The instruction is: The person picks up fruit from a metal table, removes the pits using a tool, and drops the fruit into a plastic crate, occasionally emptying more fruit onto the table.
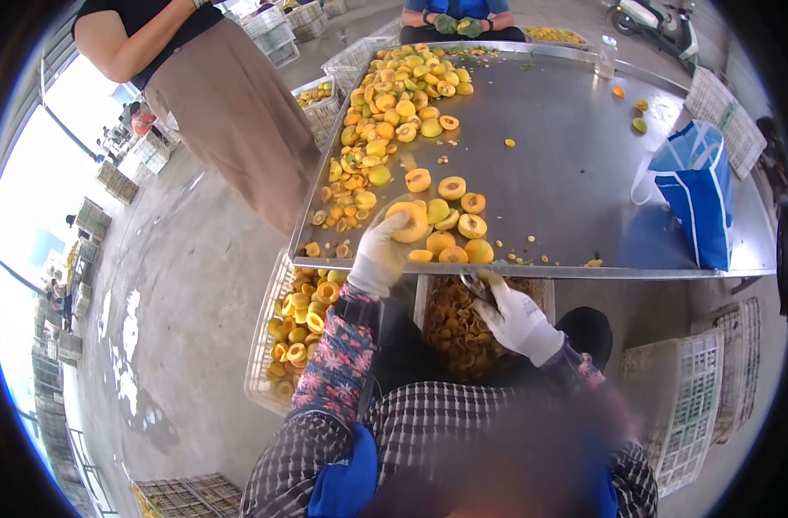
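My left hand (380, 256), in a white glove, is closed on a yellow peach half (408, 222) just above the table's near edge. Beside it on the metal table lie several cut peach halves (452, 188), some with the cut face up. My right hand (516, 321), also gloved in white, is closed around a small metal tool (475, 287) whose exact kind I cannot make out. That hand is just below the table edge, over a crate of peach scraps (463, 332).
A large pile of peaches (402, 86) covers the table's far left. A blue bag (694, 194) and a clear bottle (606, 57) stand at the right. A crate of hollowed peach halves (268, 367) sits at my left. One person stands left; another sits opposite.
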Tool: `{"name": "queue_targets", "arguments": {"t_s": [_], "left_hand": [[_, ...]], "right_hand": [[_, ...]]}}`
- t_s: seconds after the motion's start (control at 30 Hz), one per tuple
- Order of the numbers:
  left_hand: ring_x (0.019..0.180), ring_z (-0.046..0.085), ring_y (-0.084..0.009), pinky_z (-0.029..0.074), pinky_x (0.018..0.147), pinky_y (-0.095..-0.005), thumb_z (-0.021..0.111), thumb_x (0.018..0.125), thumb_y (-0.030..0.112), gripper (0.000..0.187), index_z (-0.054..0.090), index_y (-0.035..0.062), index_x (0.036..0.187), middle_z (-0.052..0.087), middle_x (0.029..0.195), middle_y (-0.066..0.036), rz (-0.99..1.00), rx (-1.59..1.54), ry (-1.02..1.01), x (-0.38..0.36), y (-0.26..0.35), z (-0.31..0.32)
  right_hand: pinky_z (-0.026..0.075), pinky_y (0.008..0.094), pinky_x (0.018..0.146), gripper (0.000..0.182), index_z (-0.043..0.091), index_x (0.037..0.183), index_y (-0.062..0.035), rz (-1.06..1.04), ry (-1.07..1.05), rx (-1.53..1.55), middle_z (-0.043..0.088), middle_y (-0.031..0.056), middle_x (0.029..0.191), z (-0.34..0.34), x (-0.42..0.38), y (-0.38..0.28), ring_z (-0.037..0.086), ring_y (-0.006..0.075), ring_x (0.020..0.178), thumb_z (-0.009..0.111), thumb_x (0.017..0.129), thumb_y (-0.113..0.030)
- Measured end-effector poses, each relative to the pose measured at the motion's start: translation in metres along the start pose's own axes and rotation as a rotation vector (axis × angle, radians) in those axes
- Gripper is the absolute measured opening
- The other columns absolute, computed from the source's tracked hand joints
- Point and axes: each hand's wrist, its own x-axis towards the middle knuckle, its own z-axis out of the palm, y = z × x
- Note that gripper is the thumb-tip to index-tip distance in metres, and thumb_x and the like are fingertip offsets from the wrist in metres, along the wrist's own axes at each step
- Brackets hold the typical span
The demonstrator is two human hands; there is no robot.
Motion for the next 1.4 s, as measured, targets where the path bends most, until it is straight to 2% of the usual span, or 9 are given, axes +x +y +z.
{"name": "queue_targets", "arguments": {"t_s": [0.37, 0.67, 0.8, 1.0, 1.03, 1.1, 1.17, 1.2, 1.4], "left_hand": [[0.113, 0.06, -0.0346, 0.052, 0.094, -0.0492, 0.056, 0.098, 0.032, 0.039, 0.05, 0.0059, 0.126, 0.061, 0.118, -0.015, -0.148, -0.258, -0.111, -0.033, -0.026, 0.056], [0.096, 0.066, -0.0299, 0.057, 0.083, -0.0412, 0.057, 0.098, 0.039, 0.045, 0.052, 0.0022, 0.123, 0.064, 0.11, -0.015, -0.074, -0.02, 0.054, -0.029, -0.036, 0.048], [0.089, 0.067, -0.0248, 0.057, 0.079, -0.0353, 0.052, 0.1, 0.038, 0.041, 0.057, -0.0003, 0.114, 0.067, 0.099, -0.014, 0.121, 0.239, 0.144, -0.039, -0.035, 0.061], [0.085, 0.065, -0.0149, 0.054, 0.075, -0.029, 0.052, 0.101, 0.023, 0.026, 0.063, -0.001, 0.102, 0.068, 0.096, -0.008, 0.141, 0.159, 0.076, -0.037, -0.047, 0.045], [0.084, 0.065, -0.0173, 0.054, 0.074, -0.0298, 0.052, 0.101, 0.024, 0.027, 0.062, -0.0011, 0.101, 0.068, 0.095, -0.01, 0.157, 0.203, 0.109, -0.03, -0.053, 0.037], [0.083, 0.065, -0.0195, 0.054, 0.074, -0.0303, 0.053, 0.1, 0.024, 0.027, 0.062, -0.001, 0.099, 0.068, 0.094, -0.012, 0.248, 0.259, 0.11, -0.019, -0.066, 0.024], [0.082, 0.065, -0.019, 0.053, 0.075, -0.0296, 0.054, 0.1, 0.023, 0.026, 0.062, -0.001, 0.096, 0.068, 0.093, -0.011, 0.279, 0.257, 0.095, -0.023, -0.069, 0.024], [0.082, 0.064, -0.0188, 0.053, 0.076, -0.0292, 0.054, 0.101, 0.023, 0.026, 0.062, -0.0013, 0.094, 0.068, 0.093, -0.011, 0.261, 0.242, 0.103, -0.027, -0.069, 0.027], [0.089, 0.065, -0.0141, 0.052, 0.082, -0.0275, 0.051, 0.103, 0.024, 0.031, 0.066, -0.0022, 0.1, 0.07, 0.097, -0.008, 0.009, 0.321, 0.034, -0.019, -0.068, 0.018]], "right_hand": [[0.049, 0.0522, 0.061, 0.024, 0.046, 0.106, -0.0019, -0.11, 0.286, -0.039, 0.064, 0.0239, 0.081, 0.016, 0.041, -0.025, 0.063, 0.0453, 0.073, 0.057, 0.094, -0.019], [0.047, 0.0497, 0.062, 0.024, 0.044, 0.111, 0.0018, -0.086, 0.1, -0.241, 0.062, 0.0223, 0.079, 0.014, 0.033, -0.032, 0.062, 0.0423, 0.071, 0.055, 0.093, -0.011], [0.047, 0.0495, 0.061, 0.028, 0.044, 0.113, 0.0023, -0.203, 0.178, 0.134, 0.062, 0.0216, 0.077, 0.028, 0.034, -0.028, 0.061, 0.0426, 0.071, 0.057, 0.092, -0.011], [0.047, 0.0494, 0.061, 0.028, 0.05, 0.109, 0.0035, -0.211, 0.114, -0.085, 0.061, 0.0239, 0.078, 0.016, 0.034, -0.019, 0.061, 0.0434, 0.072, 0.061, 0.091, -0.015], [0.048, 0.0489, 0.063, 0.024, 0.053, 0.106, 0.0017, -0.162, 0.102, -0.036, 0.062, 0.0249, 0.079, 0.017, 0.034, -0.02, 0.062, 0.044, 0.074, 0.06, 0.092, -0.016], [0.051, 0.0452, 0.073, 0.044, 0.041, 0.132, 0.0066, -0.185, 0.034, 0.015, 0.064, 0.026, 0.097, 0.023, 0.035, -0.014, 0.064, 0.0416, 0.088, 0.055, 0.095, -0.011], [0.048, 0.039, 0.083, 0.038, 0.043, 0.132, 0.0013, 0.047, -0.077, 0.468, 0.06, 0.0187, 0.117, 0.036, 0.033, -0.006, 0.061, 0.0353, 0.102, 0.052, 0.097, -0.01], [0.048, 0.039, 0.079, 0.031, 0.047, 0.124, 0.0017, 0.076, -0.097, 0.586, 0.062, 0.021, 0.106, 0.043, 0.035, 0.006, 0.061, 0.0385, 0.096, 0.053, 0.097, -0.013], [0.045, 0.0528, 0.063, 0.024, 0.048, 0.099, 0.0003, -0.135, -0.099, -0.091, 0.061, 0.0272, 0.08, 0.011, 0.043, 0.026, 0.059, 0.0494, 0.076, 0.057, 0.094, -0.021]]}}
